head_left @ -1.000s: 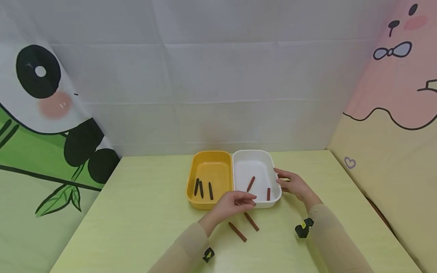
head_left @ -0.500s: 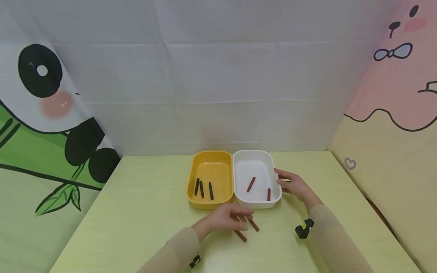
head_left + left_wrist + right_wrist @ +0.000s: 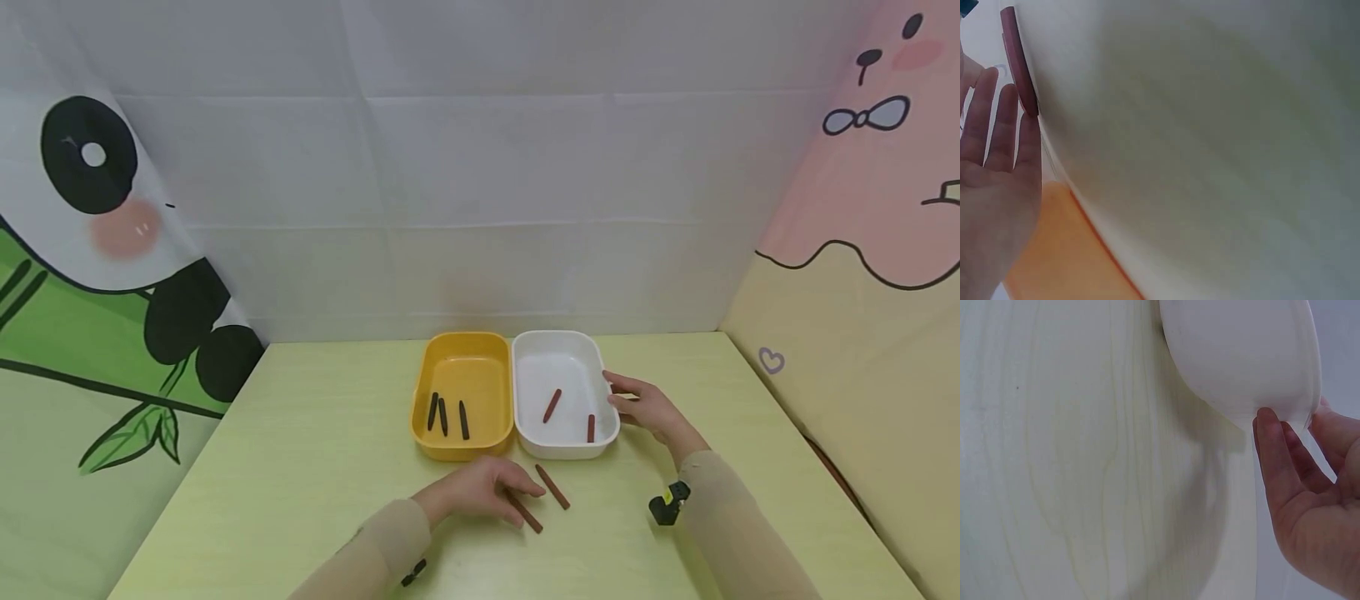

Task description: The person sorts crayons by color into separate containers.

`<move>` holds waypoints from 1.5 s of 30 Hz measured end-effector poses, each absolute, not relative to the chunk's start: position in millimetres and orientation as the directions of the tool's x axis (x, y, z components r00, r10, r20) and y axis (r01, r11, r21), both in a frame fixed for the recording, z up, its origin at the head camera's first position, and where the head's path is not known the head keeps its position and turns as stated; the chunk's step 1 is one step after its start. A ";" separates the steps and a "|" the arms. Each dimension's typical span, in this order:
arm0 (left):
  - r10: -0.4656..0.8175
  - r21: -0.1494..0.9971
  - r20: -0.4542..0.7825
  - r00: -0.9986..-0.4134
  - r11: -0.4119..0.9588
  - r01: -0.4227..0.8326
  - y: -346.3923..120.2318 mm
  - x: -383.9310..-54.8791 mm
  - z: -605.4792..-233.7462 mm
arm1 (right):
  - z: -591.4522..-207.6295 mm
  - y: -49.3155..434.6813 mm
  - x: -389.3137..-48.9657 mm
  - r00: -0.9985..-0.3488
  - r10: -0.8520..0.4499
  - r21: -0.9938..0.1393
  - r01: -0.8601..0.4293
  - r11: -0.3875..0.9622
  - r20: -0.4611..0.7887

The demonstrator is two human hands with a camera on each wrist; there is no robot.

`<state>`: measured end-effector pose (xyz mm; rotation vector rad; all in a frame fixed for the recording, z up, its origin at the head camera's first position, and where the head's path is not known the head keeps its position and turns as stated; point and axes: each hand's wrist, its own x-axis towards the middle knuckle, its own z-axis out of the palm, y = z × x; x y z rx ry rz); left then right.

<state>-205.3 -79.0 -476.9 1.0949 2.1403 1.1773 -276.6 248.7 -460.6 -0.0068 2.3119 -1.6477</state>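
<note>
My left hand (image 3: 480,490) is low over the table, thumb and fingers on either side of a reddish-brown crayon (image 3: 528,516) whose far part they hide. In the left wrist view its fingers are extended, and a crayon (image 3: 1019,62) overlaps the fingertips. A second brown crayon (image 3: 552,487) lies just right of this hand. At the right side of the white tray (image 3: 558,452), my right hand (image 3: 651,412) holds the rim. The right wrist view has its fingers against the outer wall and the thumb at the edge. Two brown crayons (image 3: 552,406) lie in that tray.
A yellow tray (image 3: 465,350) stands directly left of the white one and holds several black crayons (image 3: 463,419). Behind the trays hangs a pale cloth wall (image 3: 480,192). Printed cloth panels (image 3: 840,350) border the table (image 3: 330,425) at both sides.
The left hand has come back from the white tray's front edge, down and leftward to the crayon on the table. The right hand stays at the white tray's rim.
</note>
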 end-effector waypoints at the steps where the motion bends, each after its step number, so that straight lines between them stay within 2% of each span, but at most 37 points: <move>1: 0.823 0.845 -0.015 -0.568 0.315 0.433 -79.7 -206.1 -477.4 | -460.6 248.9 -276.5 -0.955 -0.177 -0.925 0.168 0.341 -0.238; 13: 0.883 0.781 -0.016 -0.469 0.304 0.546 -81.6 -210.6 -481.1 | -460.4 249.0 -274.6 -0.956 -0.185 -0.929 0.157 0.334 -0.228; 20: 0.885 0.772 -0.031 -0.465 0.317 0.552 -79.6 -212.8 -486.5 | -462.0 249.6 -274.8 -0.957 -0.185 -0.930 0.152 0.334 -0.222; 28: 0.873 0.811 -0.044 -0.486 0.315 0.492 -77.4 -215.4 -491.0 | -462.4 249.2 -275.6 -0.957 -0.176 -0.924 0.160 0.348 -0.232; 37: 0.875 0.779 -0.038 -0.482 0.328 0.534 -74.9 -217.1 -495.4 | -461.5 248.6 -275.5 -0.957 -0.171 -0.922 0.164 0.352 -0.235; 45: 0.878 0.799 -0.041 -0.478 0.315 0.512 -72.4 -219.0 -497.9 | -462.1 248.7 -275.4 -0.957 -0.171 -0.923 0.165 0.348 -0.235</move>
